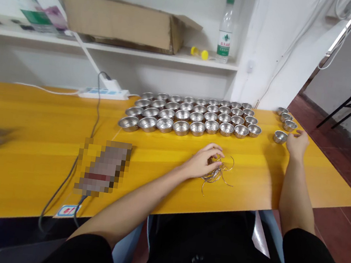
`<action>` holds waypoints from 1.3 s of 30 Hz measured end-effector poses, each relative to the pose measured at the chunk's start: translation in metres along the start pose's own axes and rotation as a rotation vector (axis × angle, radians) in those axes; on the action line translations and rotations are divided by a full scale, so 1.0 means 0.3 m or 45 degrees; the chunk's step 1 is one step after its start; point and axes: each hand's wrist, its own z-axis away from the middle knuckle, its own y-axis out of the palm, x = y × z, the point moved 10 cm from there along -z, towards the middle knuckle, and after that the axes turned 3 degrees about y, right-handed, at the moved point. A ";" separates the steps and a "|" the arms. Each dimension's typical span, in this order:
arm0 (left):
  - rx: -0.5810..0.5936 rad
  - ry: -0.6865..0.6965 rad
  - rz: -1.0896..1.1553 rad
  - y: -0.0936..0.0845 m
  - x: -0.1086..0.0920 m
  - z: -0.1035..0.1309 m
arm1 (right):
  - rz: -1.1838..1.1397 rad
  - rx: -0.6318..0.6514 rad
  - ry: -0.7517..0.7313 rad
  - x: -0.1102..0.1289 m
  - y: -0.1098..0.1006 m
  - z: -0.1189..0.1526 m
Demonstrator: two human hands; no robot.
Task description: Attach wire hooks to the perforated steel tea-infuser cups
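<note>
Left hand [203, 161]; wires [213, 178] partly hidden

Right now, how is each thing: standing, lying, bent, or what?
Cups in rows: upright, open-topped.
Four cups apart: upright, open-topped.
Wires: curved, loosely heaped.
Left hand: curled over the wires.
Right hand: beside the nearest of those four; touch unclear.
Bottle: standing, green cap on.
Cardboard box: one flap sticking out.
</note>
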 end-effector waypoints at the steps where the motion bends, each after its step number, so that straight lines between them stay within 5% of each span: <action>1: -0.001 0.002 -0.002 0.000 -0.001 0.000 | 0.003 -0.072 -0.048 0.020 -0.014 0.005; 3: -0.003 0.006 -0.004 -0.001 -0.001 -0.001 | -0.093 -0.120 -0.085 0.044 -0.013 0.016; 8: -0.007 0.003 -0.015 0.000 0.003 0.002 | -0.357 0.413 0.069 0.039 0.194 0.067; 11: -0.009 0.001 -0.010 0.000 0.004 0.003 | -0.237 0.507 0.055 0.034 0.248 0.093; 17: 0.002 -0.002 0.001 0.003 0.002 0.002 | 0.022 0.359 -0.040 0.016 0.200 0.070; 39: 0.019 0.011 -0.001 0.007 -0.005 0.004 | 0.586 0.260 0.150 -0.141 0.155 -0.010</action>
